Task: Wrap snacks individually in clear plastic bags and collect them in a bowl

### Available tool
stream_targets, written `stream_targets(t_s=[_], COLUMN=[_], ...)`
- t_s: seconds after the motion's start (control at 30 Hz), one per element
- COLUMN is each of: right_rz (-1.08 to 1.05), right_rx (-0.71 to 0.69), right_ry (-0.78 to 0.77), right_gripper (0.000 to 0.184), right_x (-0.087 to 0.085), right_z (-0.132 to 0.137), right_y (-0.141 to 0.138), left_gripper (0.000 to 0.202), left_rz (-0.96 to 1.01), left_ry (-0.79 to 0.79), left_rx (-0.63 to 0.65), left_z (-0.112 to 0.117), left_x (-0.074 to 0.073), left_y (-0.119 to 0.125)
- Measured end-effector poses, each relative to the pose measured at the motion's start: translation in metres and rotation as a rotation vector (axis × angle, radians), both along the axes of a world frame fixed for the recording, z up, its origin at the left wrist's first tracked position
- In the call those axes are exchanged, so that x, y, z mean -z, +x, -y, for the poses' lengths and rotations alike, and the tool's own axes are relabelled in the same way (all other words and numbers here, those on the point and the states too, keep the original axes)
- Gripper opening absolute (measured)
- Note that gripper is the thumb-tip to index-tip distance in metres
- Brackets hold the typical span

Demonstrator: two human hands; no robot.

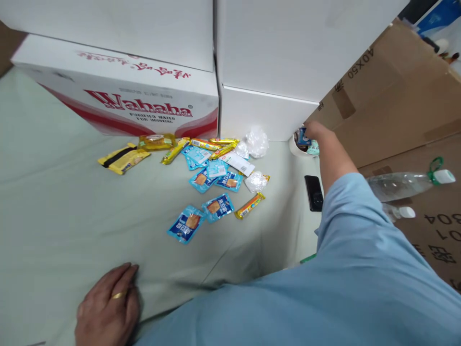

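To the right of the Wahaha carton (pixel 137 103), past the white box (pixel 266 113) beside it, a white container (pixel 297 149) holds a blue packet (pixel 304 137) at its mouth. The right hand (pixel 312 129) is at this container and is the nearer of the two hands; the packet lies on the carton side of its fingers. The fingers are partly hidden, so whether they grip the packet cannot be told, and neither can the packet's long axis. The left hand (pixel 110 305) rests palm down on the pale green cloth (pixel 72 206), well in front of the carton, fingers extended, with nothing visible held. In front of the carton and toward its right end lies a loose group of blue sachets (pixel 186 224), yellow sticks (pixel 249 206) and clear-wrapped pieces (pixel 257 142), situated between the hands. A yellow bag (pixel 124 158) and an amber pack (pixel 157 142) lie directly before the carton face. Farther right of the carton are a black phone (pixel 314 193), near the right forearm, and a clear bottle (pixel 399 186). The white box and, farthest from the carton, brown cardboard (pixel 378 81) bound the container's two sides, limiting lateral clearance.
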State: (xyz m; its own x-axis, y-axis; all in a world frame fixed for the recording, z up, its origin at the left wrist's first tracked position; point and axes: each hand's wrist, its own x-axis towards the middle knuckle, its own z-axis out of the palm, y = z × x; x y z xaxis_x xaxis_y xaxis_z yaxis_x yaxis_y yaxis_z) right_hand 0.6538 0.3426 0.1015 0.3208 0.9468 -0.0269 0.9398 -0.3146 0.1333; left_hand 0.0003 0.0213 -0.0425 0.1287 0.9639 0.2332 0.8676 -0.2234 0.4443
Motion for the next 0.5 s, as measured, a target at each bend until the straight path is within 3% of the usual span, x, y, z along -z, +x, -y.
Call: stream_targets(t_s=[0.17, 0.33, 0.4, 0.5], right_rz=[0.057, 0.095, 0.088, 0.040], right_rx=[-0.013, 0.022, 0.038, 0.047], right_ry=[0.100, 0.202, 0.217, 0.344], right_gripper=[0.047, 0.036, 0.034, 0.033], right_x=[0.032, 0.042, 0.039, 0.034], right_z=[0.008, 0.012, 0.017, 0.036], right_y=[-0.006, 0.000, 0.000, -0.005], left_gripper=[0.074, 0.041, 0.036, 0.041], left_rz=[-0.037, -0.091, -0.063, 0.046], left_ry=[0.013, 0.023, 0.002, -0.040], left_rx=[-0.027, 0.025, 0.032, -0.060], left_z=[0.003, 0.004, 0.003, -0.003], left_x=[0.005, 0.017, 0.012, -0.012], left_y=[-0.002, -0.014, -0.015, -0.004])
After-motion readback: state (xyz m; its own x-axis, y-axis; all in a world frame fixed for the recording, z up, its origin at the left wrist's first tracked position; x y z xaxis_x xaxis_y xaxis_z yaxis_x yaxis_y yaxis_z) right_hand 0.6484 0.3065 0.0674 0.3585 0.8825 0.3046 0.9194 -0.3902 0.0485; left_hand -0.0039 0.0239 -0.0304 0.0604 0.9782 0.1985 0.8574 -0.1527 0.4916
